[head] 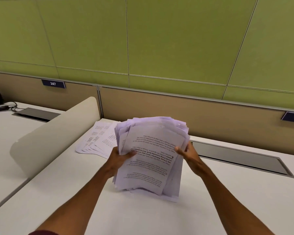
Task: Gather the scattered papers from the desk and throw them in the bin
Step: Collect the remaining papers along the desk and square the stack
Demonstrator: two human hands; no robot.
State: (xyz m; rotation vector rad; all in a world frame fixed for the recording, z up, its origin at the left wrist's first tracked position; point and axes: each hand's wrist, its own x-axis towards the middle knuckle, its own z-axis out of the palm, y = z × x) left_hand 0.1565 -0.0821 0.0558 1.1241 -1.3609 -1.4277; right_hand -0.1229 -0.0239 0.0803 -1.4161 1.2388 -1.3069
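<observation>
A thick, ragged stack of papers (151, 156) is held upright on its lower edge on the desk (227, 200), the long axis rising and leaning away toward the partition (176, 106). It is clamped from both sides: the left hand (120, 158) is closed on the left edge with the thumb across the printed face, and the right hand (185, 153) is closed on the right edge.

A second fan of loose sheets (98, 139) lies flat on the desk just behind and to the left of the stack, beside the curved divider (54, 136). The left hand is judged the nearer to it, so the next gather would turn leftward and away.

Open desk is seen in front and to the right. A recessed cable tray (241, 158) runs along the right rear. No bin is seen in view.
</observation>
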